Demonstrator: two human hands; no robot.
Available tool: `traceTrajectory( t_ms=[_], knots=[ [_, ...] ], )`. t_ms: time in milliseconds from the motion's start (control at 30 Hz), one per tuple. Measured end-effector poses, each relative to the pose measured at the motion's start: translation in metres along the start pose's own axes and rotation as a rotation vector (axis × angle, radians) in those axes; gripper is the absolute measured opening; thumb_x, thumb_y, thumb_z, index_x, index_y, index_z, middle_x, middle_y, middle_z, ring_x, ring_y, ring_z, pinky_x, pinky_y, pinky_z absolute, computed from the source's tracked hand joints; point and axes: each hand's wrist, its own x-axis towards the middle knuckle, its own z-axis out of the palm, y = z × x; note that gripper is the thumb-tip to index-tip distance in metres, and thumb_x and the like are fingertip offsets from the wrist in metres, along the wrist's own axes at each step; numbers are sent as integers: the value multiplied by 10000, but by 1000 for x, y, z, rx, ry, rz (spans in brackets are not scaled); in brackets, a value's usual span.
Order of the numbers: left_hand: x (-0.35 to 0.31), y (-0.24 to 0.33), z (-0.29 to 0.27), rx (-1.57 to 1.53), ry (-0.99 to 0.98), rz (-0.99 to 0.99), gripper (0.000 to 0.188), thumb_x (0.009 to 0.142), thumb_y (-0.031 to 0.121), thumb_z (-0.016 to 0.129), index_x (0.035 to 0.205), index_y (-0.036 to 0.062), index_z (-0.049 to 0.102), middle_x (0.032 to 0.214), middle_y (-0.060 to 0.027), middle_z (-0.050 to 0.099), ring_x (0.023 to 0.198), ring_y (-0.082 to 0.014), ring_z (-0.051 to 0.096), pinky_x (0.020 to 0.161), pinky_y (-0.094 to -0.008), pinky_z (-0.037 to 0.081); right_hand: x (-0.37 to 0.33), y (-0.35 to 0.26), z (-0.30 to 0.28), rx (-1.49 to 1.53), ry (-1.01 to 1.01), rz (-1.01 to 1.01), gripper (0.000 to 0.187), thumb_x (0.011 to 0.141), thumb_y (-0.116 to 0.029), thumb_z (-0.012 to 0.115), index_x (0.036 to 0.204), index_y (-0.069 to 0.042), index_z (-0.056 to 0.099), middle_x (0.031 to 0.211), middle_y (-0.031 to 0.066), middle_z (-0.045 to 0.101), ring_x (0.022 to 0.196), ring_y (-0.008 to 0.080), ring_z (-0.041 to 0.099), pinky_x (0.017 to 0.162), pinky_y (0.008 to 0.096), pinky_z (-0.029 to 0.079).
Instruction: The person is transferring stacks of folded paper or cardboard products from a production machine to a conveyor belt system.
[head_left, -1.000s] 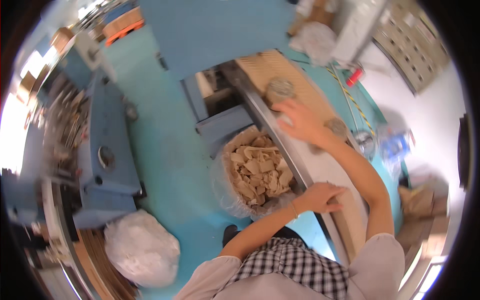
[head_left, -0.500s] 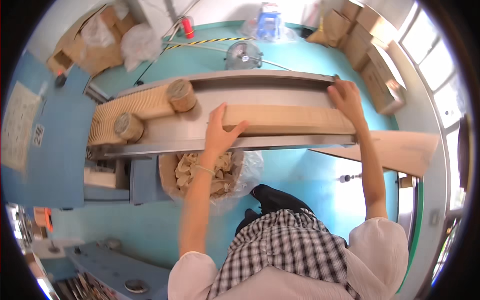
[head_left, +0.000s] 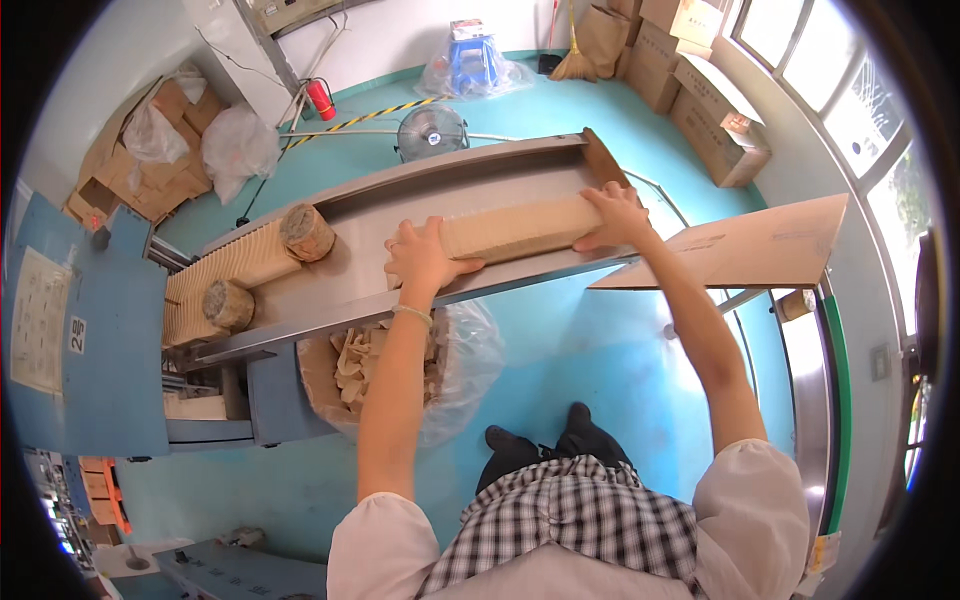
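A long, ribbed stack of tan paper pieces (head_left: 515, 228) lies in a shallow metal trough (head_left: 365, 275). My left hand (head_left: 420, 255) is spread around its left end, thumb along the near side. At the right end, my right hand (head_left: 614, 216) is curled against the stack, fingers on top and thumb on the near side. Further left in the trough run two rows of similar tan pieces (head_left: 225, 270). A round, brownish block (head_left: 307, 233) stands against the end of the far row, and a second round block (head_left: 228, 305) against the near row.
A blue machine housing (head_left: 110, 370) adjoins the trough's left end. Under the near edge sits a plastic-lined carton (head_left: 322, 370) of tan scraps. A cardboard flap (head_left: 735, 240) sticks out at right. Beyond the trough stand a fan (head_left: 432, 135) and cartons (head_left: 715, 120).
My right hand has moved left from near the trough's right end and closed on the stack. The tan row between my hands looks shorter. The whole view has shifted and turned.
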Motion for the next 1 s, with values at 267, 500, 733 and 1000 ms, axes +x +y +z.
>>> traceTrajectory(
  t_ms=[267,500,733,1000],
  knots=[
    [-26,-5,4,-48,351,175,866,540,511,932,1294,242,600,1357,-83,456,1244,-431,433,929,-596,453,-34,13,-5,133,280,-89,824,564,-416,933,1309,-304,601,1363,75,445,1288,380,347,906,692,412],
    [-134,95,-49,-17,781,489,841,521,363,953,1263,178,603,1322,-156,502,1246,-390,460,1014,-520,384,-165,93,-64,320,675,-108,683,617,-295,917,1238,-277,632,1371,100,462,1276,408,359,840,619,437],
    [-224,267,65,-140,572,635,808,561,320,934,1273,140,596,1343,-173,483,1229,-396,445,1042,-519,344,-304,278,11,277,733,217,677,591,-244,918,1209,-268,644,1393,98,441,1291,419,348,835,597,428],
    [-292,462,214,-388,234,1022,802,501,435,942,1209,213,637,1319,-145,482,1222,-397,413,938,-532,416,-487,422,81,64,666,884,699,566,-255,932,1208,-224,657,1391,105,458,1309,379,389,916,566,448]
  ],
)
